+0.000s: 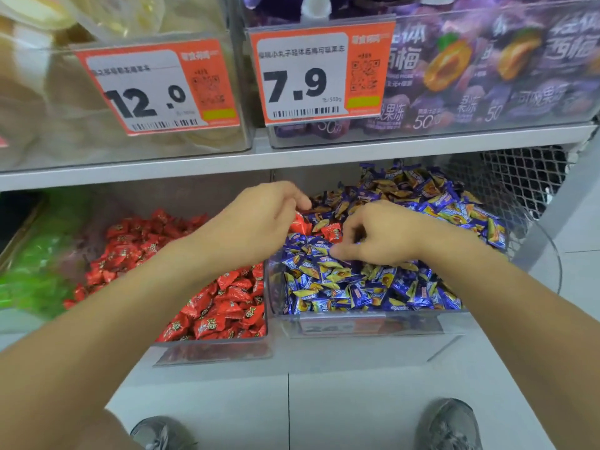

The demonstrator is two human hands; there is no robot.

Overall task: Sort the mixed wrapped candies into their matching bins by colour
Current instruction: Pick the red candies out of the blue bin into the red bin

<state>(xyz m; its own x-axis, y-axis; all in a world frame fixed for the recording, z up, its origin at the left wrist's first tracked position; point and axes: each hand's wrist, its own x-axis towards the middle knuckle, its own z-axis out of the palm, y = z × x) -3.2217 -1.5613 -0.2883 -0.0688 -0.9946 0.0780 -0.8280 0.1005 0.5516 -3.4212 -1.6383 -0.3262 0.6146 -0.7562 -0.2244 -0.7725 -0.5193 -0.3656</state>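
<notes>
Fingers, left hand point(259, 219): curled, tips closed on a red candy point(299, 223) at the left edge of the blue-candy bin point(373, 323). Fingers, right hand point(373, 237): curled downward into the blue heap; whether they pinch a wrapper cannot be told, the tips being hidden among the candies.

Item, misplaced: second red candy point(332, 232), lying on the blue wrappers in the blue-candy bin, between the two hands, just left of the right hand's fingertips and just right of the left hand's. Long axis runs roughly left to right, slightly tilted. Right hand judged the nearer and free to take it.

Item, destination: red-candy bin point(207, 344), directly left of the blue-candy bin, walls touching; holds red wrappers only, as far as visible.

Item, adjoining: green candies point(35, 274), blurred, further left of the blue-candy bin.

Judged step: lift both reds, carry leftward over the shared wall.

Risk: blue wrappers dragged along.
</notes>
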